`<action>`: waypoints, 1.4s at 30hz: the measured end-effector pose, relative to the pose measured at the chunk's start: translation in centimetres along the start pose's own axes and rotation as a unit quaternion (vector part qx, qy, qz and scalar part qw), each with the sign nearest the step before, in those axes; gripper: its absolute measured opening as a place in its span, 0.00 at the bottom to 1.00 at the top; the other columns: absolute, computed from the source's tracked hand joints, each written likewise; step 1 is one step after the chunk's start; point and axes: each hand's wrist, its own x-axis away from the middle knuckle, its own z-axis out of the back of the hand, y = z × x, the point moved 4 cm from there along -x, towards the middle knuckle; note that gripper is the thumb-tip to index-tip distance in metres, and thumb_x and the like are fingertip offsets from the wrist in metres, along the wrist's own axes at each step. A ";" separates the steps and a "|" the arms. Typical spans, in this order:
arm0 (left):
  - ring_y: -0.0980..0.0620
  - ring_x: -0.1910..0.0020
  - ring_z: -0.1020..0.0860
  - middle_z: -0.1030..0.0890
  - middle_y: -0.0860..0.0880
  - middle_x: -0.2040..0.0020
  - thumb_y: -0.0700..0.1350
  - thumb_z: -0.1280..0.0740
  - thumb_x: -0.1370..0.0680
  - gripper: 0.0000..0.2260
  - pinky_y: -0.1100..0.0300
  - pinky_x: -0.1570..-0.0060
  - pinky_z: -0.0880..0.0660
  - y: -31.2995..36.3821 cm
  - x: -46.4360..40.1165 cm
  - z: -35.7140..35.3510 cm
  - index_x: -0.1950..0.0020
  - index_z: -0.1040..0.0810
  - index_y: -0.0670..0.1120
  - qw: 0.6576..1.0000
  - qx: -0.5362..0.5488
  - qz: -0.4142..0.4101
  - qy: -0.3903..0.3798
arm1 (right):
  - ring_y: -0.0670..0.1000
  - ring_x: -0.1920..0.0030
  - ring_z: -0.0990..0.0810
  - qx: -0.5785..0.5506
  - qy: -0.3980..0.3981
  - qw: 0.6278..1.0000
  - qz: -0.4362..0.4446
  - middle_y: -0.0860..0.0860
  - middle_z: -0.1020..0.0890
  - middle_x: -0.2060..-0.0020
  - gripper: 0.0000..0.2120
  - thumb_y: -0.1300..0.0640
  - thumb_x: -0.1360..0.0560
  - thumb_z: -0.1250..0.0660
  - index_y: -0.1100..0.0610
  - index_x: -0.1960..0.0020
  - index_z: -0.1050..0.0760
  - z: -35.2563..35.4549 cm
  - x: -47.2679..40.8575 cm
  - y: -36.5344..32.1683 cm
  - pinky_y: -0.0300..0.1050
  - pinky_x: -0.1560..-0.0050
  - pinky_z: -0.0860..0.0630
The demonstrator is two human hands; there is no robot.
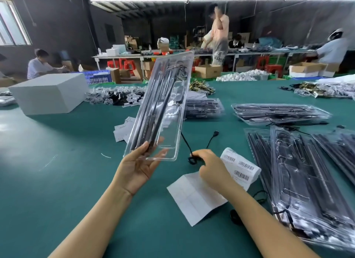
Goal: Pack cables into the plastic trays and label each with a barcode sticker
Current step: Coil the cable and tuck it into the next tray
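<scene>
My left hand point(137, 166) holds up a clear plastic tray point(163, 107) by its near end, tilted away from me above the green table point(57, 171). Black rods fill the tray's left channels; its right pocket looks empty. A thin black cable point(194, 148) hangs from the tray to the table, and my right hand point(210, 166) pinches its coiled part. The cable's small round end point(216, 132) lies further out. A strip of barcode stickers point(241, 168) curls just right of my right hand, its white backing paper point(194, 198) spread under my wrist.
Filled trays are stacked at the right point(307, 181) and further back point(278, 112), point(203, 107). A white box point(50, 93) stands at the left. Small paper cards point(123, 129) lie behind the held tray. Bagged parts point(115, 96) are piled at the back. Several people work at far tables.
</scene>
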 end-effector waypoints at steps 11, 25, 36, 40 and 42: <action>0.47 0.58 0.15 0.15 0.42 0.55 0.39 0.32 0.30 0.07 0.52 0.58 0.18 -0.2 -0.7 0.9 0.53 0.22 0.40 0.998 0.013 -0.030 0.060 | 0.53 0.53 0.26 0.002 0.276 0.955 0.110 0.53 0.24 0.53 0.12 0.62 0.19 0.46 0.64 0.41 0.28 2.6 1.2 -2.2 0.41 0.51 0.31; 0.40 0.56 0.16 0.16 0.40 0.53 0.37 0.30 0.26 0.09 0.57 0.64 0.19 -3.0 -0.3 0.9 0.47 0.23 0.38 0.990 -0.041 -0.009 0.137 | 0.41 0.67 0.25 -0.164 0.355 0.920 0.027 0.42 0.20 0.68 0.05 0.59 0.24 0.34 0.53 0.51 0.20 7.0 1.9 -3.5 0.33 0.66 0.29; 0.46 0.56 0.17 0.22 0.37 0.41 0.38 0.26 0.28 0.25 0.55 0.50 0.19 -1.2 0.9 2.1 0.35 0.32 0.35 0.943 -0.134 -0.080 0.293 | 0.46 0.75 0.26 -0.519 0.162 0.833 -0.100 0.54 0.14 0.57 0.07 0.53 0.21 0.37 0.56 0.49 0.24 7.3 0.1 -1.5 0.36 0.76 0.35; 0.40 0.41 0.34 0.39 0.40 0.33 0.48 0.26 0.28 0.34 0.54 0.41 0.35 1.8 1.0 3.0 0.27 0.39 0.44 0.746 -0.529 -0.121 0.386 | 0.46 0.76 0.27 -0.428 0.171 0.884 -0.074 0.53 0.14 0.60 0.06 0.57 0.19 0.42 0.55 0.49 0.27 6.8 0.1 -1.9 0.37 0.76 0.36; 0.40 0.38 0.38 0.37 0.42 0.35 0.50 0.30 0.26 0.23 0.49 0.38 0.39 2.2 0.9 2.8 0.33 0.28 0.47 0.619 -0.672 -0.139 0.383 | 0.46 0.75 0.29 -0.298 0.199 0.933 -0.044 0.52 0.17 0.66 0.06 0.57 0.19 0.43 0.54 0.53 0.29 6.3 0.4 -2.1 0.39 0.72 0.34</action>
